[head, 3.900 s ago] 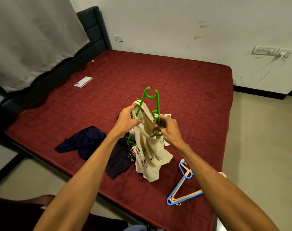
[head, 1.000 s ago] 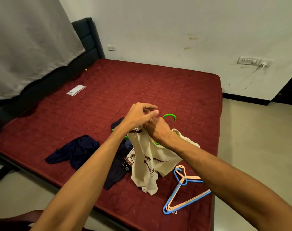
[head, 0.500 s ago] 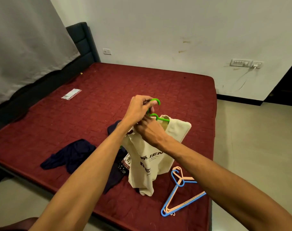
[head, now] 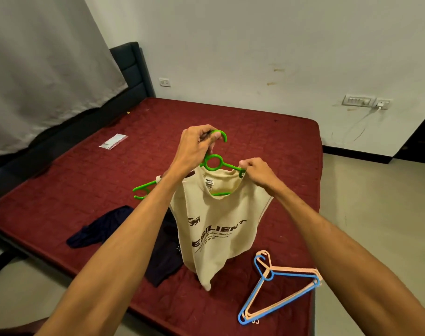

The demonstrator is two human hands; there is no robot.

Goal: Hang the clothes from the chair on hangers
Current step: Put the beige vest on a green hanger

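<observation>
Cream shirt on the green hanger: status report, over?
Fingers: left hand grips green hanger by hook; right hand pinches cream shirt at shoulder. Hanger's left end pokes out bare. Nothing in the way.

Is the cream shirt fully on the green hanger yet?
Only partly. The green hanger shows inside the neck of the cream shirt, but one end juts out bare past the shoulder.

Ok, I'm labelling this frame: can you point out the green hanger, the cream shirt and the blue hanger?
green hanger (head: pixel 213 169), head view, lower rim of its ring.
cream shirt (head: pixel 221 207), head view, plain chest above the print.
blue hanger (head: pixel 267 275), head view, joint below its hook.
</observation>
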